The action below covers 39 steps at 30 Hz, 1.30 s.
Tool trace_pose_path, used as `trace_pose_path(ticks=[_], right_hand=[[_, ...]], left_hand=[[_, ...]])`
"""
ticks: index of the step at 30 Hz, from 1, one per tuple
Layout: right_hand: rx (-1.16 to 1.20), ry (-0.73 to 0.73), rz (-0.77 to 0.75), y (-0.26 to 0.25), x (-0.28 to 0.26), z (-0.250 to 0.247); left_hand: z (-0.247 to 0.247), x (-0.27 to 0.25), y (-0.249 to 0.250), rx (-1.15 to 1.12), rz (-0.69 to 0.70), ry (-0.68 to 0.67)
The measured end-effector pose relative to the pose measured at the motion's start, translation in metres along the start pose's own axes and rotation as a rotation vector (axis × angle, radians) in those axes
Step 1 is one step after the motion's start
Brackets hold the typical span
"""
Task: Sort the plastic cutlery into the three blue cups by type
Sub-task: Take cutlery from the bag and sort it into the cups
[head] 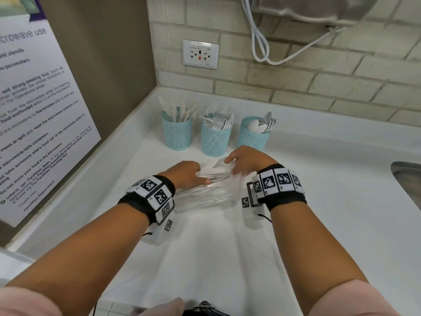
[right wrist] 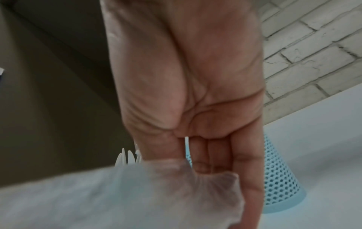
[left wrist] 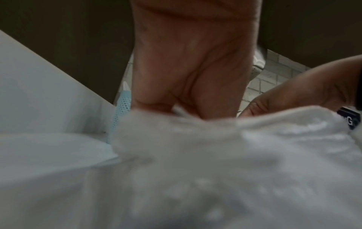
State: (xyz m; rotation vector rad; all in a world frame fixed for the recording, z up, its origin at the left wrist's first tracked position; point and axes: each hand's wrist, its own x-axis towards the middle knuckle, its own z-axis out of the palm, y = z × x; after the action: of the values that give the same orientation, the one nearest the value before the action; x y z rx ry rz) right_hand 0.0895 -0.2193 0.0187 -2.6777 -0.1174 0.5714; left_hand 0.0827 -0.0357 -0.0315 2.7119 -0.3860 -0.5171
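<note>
Three blue mesh cups stand in a row at the back of the white counter: the left cup [head: 177, 134] holds knives, the middle cup [head: 215, 140] forks, the right cup [head: 254, 136] spoons. In front of them lies a clear plastic bag [head: 205, 190] of white cutlery. My left hand [head: 187, 175] grips the bag's near-left top edge and my right hand [head: 242, 159] pinches its far-right top edge. The left wrist view shows my left hand [left wrist: 188, 86] curled into the blurred bag [left wrist: 215, 155]. In the right wrist view, my right hand [right wrist: 195, 124] pinches the bag's film [right wrist: 176, 182] beside a cup [right wrist: 278, 178].
A wall panel with a microwave notice [head: 34, 115] runs along the left side of the counter. The brick wall behind the cups carries an outlet [head: 200, 54] and a hanging white cable [head: 262, 46]. A sink's edge [head: 407, 181] shows at the right.
</note>
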Motion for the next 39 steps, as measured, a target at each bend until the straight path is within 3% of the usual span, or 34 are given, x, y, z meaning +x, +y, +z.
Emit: trace_pose_path(ticks=[15, 24, 28, 31, 35, 39], right_hand=[[0.099, -0.062, 0.033, 0.007, -0.001, -0.001], [0.145, -0.075, 0.02, 0.014, -0.001, -0.01], [0.397, -0.1, -0.123, 0.005, -0.001, -0.016], [0.653, -0.007, -0.18, -0.009, -0.002, -0.018], [0.706, 0.206, -0.183, -0.021, 0.006, -0.012], [0.882, 0.263, -0.172, -0.023, 0.011, -0.006]], left_hand=[[0.012, 0.001, 0.004, -0.051, -0.007, -0.008], [-0.017, -0.007, -0.001, -0.508, 0.003, -0.011], [-0.028, -0.008, 0.004, -0.704, 0.023, 0.056], [-0.031, -0.007, 0.014, -0.865, 0.021, 0.03], [-0.031, -0.007, 0.021, -1.101, 0.018, -0.032], [-0.03, -0.01, 0.019, -1.346, 0.053, -0.103]])
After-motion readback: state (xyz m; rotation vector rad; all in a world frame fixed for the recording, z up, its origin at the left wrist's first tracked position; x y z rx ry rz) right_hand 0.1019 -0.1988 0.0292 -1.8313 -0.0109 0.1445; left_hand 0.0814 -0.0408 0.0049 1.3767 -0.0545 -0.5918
